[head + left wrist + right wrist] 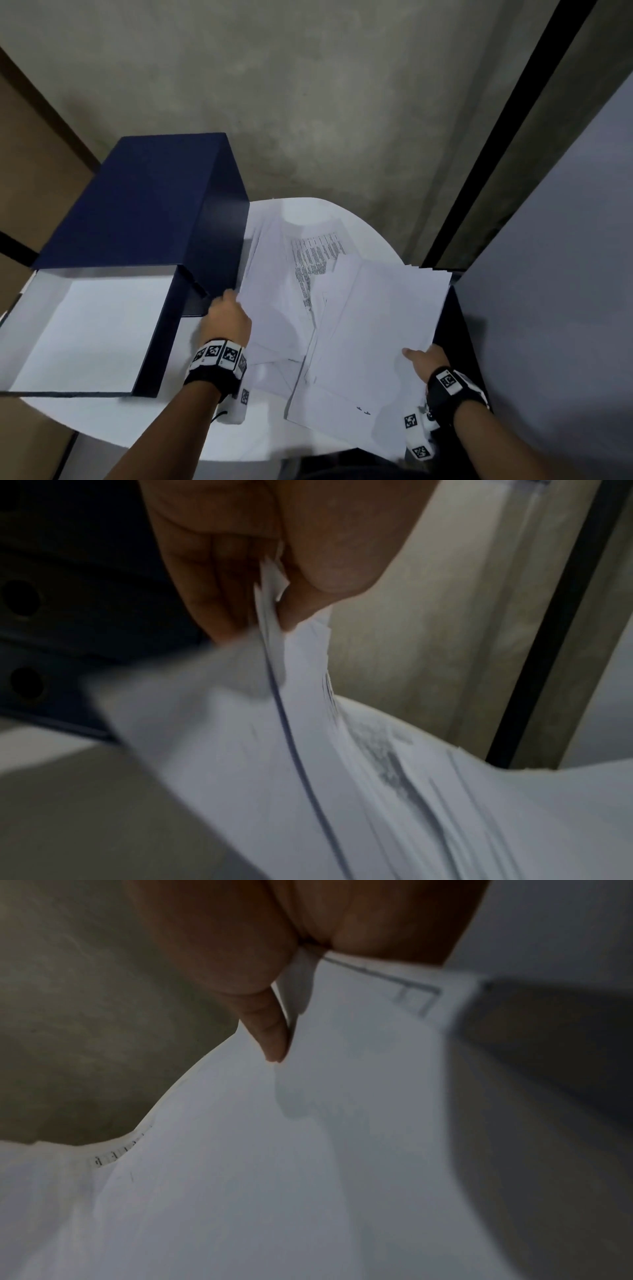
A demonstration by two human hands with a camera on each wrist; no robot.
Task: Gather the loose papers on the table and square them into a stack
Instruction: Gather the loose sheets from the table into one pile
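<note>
A fanned heap of white papers (363, 318) is held above the round white table (102, 425), some sheets printed with text (315, 253). My left hand (227, 313) pinches the left edge of the heap, thumb against fingers with several sheet corners between them in the left wrist view, papers (308, 750), left hand (270, 588). My right hand (426, 359) grips the right edge, thumb on top of the top sheet; the right wrist view shows the thumb (270, 1031) lying on the papers (274, 1177). The sheets are uneven and splayed.
A dark blue box (144, 219) stands open on the left of the table, its white-lined tray (92, 329) pulled out toward me, close to my left hand. A grey panel (555, 274) stands on the right. Concrete floor lies beyond the table's far edge.
</note>
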